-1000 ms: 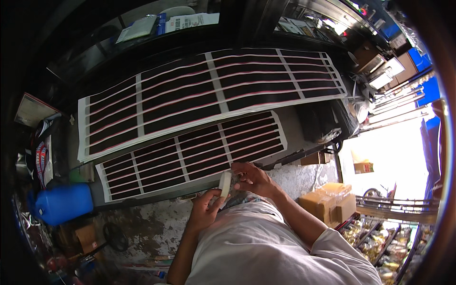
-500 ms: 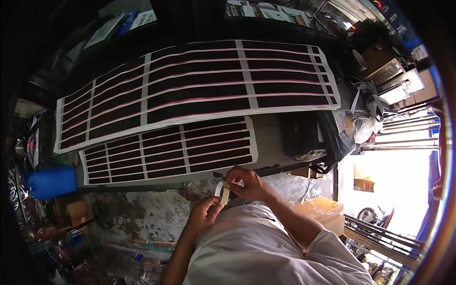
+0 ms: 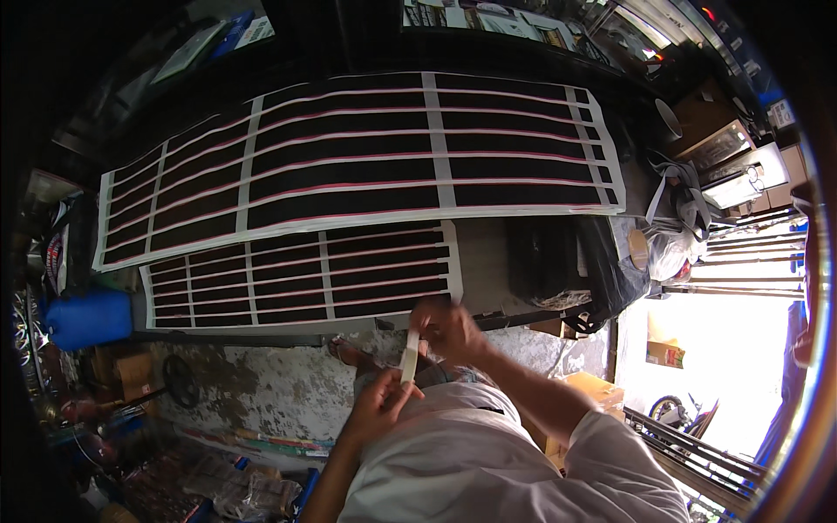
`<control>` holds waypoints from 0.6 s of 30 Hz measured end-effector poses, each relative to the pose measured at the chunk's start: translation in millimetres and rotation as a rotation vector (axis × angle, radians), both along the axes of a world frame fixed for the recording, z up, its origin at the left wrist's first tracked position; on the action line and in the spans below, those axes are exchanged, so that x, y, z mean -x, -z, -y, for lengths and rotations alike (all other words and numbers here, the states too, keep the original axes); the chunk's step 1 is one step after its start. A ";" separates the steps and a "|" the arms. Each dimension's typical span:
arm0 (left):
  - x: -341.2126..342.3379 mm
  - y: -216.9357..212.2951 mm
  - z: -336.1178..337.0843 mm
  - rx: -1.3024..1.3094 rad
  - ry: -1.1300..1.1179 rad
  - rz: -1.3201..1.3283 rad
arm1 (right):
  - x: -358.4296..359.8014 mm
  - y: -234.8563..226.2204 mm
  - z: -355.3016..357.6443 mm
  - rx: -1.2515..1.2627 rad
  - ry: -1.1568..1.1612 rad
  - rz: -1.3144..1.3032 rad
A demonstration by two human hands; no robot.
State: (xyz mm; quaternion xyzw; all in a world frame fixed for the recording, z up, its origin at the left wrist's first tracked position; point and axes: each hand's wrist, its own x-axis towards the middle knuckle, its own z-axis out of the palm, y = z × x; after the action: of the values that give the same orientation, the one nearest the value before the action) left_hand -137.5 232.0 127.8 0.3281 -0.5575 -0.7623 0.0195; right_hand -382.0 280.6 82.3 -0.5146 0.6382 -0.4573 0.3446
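In front of my waist, my left hand (image 3: 379, 407) is closed on a roll of pale cream tape (image 3: 408, 364), thumb and fingers pinching its lower side. A short whitish strip of tape (image 3: 413, 336) rises from the roll to the fingertips of my right hand (image 3: 452, 333). That hand is blurred by motion, its fingers curled together at the strip. Beyond my hands, a large sheet with long black bands (image 3: 344, 166) and thin pink and white stripes lies over a smaller sheet of the same pattern (image 3: 288, 277) on the dark table.
Black plastic bags (image 3: 615, 270) and a tape roll (image 3: 639, 249) sit at the table's right end, near grey straps (image 3: 678, 187). A blue jerrycan (image 3: 87, 320) stands at the left. Cardboard boxes (image 3: 595, 390) are at my right, beside long dark bars (image 3: 689, 444).
My right hand has lifted slightly away from the roll and blurred, with a strip of tape now stretched between the hands. The roll has turned more edge-on. My view has shifted slightly.
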 end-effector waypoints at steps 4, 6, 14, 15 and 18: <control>17.1 -15.5 -2.6 -0.129 0.085 -0.121 | 132.0 76.0 60.0 -0.064 0.384 -0.357; 31.7 -11.2 -4.1 -0.094 0.103 -0.206 | 164.4 102.8 79.7 -0.088 0.401 -0.515; 74.1 11.0 -5.9 0.013 0.200 -0.208 | 156.4 104.3 125.2 -0.265 0.336 -0.704; 76.1 11.7 -7.8 -0.021 0.161 -0.213 | 156.1 104.5 128.5 -0.248 0.330 -0.678; 69.0 19.4 -15.4 0.039 0.149 -0.176 | 149.2 109.2 125.2 -0.259 0.316 -0.586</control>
State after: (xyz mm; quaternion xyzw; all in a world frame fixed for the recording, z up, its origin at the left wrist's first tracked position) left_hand -206.6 247.4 108.4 0.2173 -0.5912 -0.7765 0.0181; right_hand -531.2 155.3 -26.9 -0.4709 0.8344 -0.2532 0.1342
